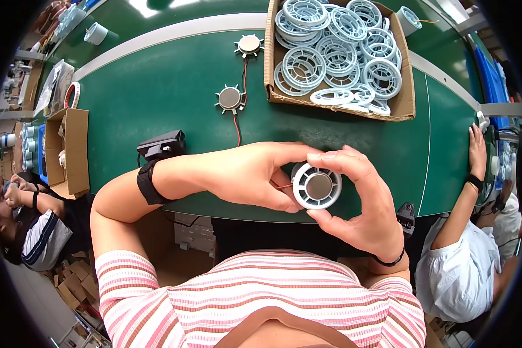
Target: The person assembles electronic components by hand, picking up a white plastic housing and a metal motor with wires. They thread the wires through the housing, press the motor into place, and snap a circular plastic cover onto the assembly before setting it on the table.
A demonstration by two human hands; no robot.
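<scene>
Just over the table's near edge, both hands hold a round spoked ring (302, 199) with a grey disc (319, 186) at its centre. My left hand (246, 173) grips it from the left, its fingers partly hidden behind it; a short red wire shows by those fingers. Curled around the right side, my right hand (365, 191) has a fingertip at the ring's top and the thumb at its lower edge. Farther off on the green table (174, 93) lie two loose grey discs with spokes, a nearer one (230, 98) and a farther one (249, 44), both with red wire.
A cardboard box (342, 110) full of pale blue rings stands at the far right. Beside my left forearm sits a black device (162, 145). A smaller open carton (75, 152) is at the left edge. One co-worker's hand (477, 153) rests at the right; another person (40, 223) sits left.
</scene>
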